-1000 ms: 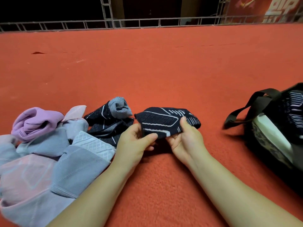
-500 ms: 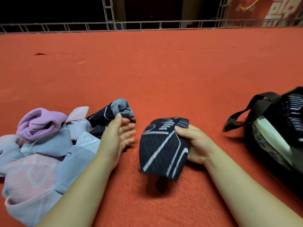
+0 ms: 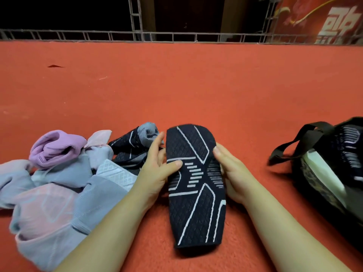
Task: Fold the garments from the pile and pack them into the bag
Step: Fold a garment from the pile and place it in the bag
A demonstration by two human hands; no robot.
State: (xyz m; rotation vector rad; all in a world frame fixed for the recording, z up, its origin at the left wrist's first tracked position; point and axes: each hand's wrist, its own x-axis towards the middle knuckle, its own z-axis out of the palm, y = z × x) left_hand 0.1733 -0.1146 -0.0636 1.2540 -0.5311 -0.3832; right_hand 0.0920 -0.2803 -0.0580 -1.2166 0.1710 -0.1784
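We see the left hand (image 3: 157,173) and right hand (image 3: 229,173) clamped on opposite edges of the black patterned garment (image 3: 194,185), pile (image 3: 64,179) leftward, bag (image 3: 330,169) rightward.

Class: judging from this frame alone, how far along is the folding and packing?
Done: one patterned dark piece sits in the bag. In hand: left hand and right hand hold a black sock, unfolded. Left: the pile of pastel and dark garments.

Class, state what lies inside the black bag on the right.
Inside the black bag show a dark white-striped garment and something white; whatever lies deeper is covered.
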